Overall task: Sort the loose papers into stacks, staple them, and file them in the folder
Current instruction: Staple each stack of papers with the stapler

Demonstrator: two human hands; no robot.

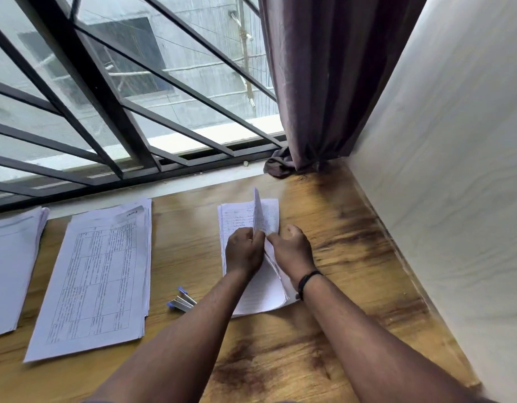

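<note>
I see handwritten stack at desk right, blue ink lines unreadable. Printed table stack left of it, header illegible; third stack cut by left frame edge. Stapler between stacks, under left forearm. Wall near right; bare wood ahead. Left hand and right hand both curled, pinching lifted sheet upright.

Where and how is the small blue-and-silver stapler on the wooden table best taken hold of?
Grip the small blue-and-silver stapler across its long silver sides, near the middle. It lies flat and slanted, between the printed table-form paper stack and the left forearm. Coming from above looks best: the top is exposed, while the forearm crowds its right side. Fingers should line up across its narrow width.
</note>
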